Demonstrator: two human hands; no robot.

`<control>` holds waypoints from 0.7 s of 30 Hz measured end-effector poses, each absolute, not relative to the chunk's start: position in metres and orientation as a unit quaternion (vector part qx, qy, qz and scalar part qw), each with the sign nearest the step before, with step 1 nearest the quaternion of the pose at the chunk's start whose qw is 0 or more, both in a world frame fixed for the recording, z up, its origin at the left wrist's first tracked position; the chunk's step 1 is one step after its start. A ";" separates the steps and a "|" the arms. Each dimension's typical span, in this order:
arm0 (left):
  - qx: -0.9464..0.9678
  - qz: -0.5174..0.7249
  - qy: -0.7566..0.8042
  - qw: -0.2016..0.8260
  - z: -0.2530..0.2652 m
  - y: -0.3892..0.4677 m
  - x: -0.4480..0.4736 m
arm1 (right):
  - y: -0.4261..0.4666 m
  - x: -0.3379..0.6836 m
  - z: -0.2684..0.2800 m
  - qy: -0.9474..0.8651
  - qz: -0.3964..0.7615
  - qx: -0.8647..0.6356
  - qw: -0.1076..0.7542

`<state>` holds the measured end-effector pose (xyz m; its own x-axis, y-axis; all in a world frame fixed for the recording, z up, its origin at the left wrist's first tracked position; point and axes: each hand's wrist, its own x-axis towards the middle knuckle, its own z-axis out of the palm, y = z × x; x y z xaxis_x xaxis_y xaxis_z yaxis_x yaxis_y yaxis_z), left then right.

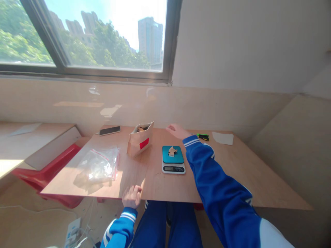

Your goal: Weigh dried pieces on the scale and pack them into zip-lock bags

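Note:
My left hand (131,196) rests on the table's front edge, its fingers lying loosely on the wood and holding nothing. Reaching forward beyond the scale, my right hand (177,131) has its fingers drawn together; whatever may be between them is too small to make out. A kitchen scale (173,168) with a teal top sits below and left of my right forearm. Small brown and pale pieces (172,151) lie heaped on its platform. To the left stands an open kraft paper bag (137,141) with a red label and brown pieces visible inside its mouth.
Clear plastic bags (102,163) with red-edged seals lie at the table's left. A phone (110,131) is at the back left. Green and black-yellow tools (203,136) and a white sheet (222,138) lie back right. A red chair (51,168) stands left, beside another table.

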<state>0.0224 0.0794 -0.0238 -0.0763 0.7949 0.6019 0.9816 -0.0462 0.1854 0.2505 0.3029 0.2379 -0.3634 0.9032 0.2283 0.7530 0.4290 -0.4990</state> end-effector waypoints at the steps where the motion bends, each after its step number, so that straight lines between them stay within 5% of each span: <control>1: -0.663 -0.298 -0.668 0.163 -0.024 0.080 0.022 | 0.305 0.236 0.255 -0.824 0.152 -0.489 0.242; 9: -0.683 -0.335 -0.616 0.204 -0.024 0.085 0.019 | 0.306 0.126 0.290 -0.909 0.019 -0.412 0.052; 21: -0.707 -0.346 -0.580 0.209 -0.021 0.085 0.015 | 0.316 0.108 0.261 -0.891 0.045 -0.452 -0.013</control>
<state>0.0152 0.0846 -0.0210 0.0882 0.6764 0.7312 0.9650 -0.2400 0.1056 0.1083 0.3161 0.2614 -0.5904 0.8045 -0.0650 0.8069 0.5867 -0.0686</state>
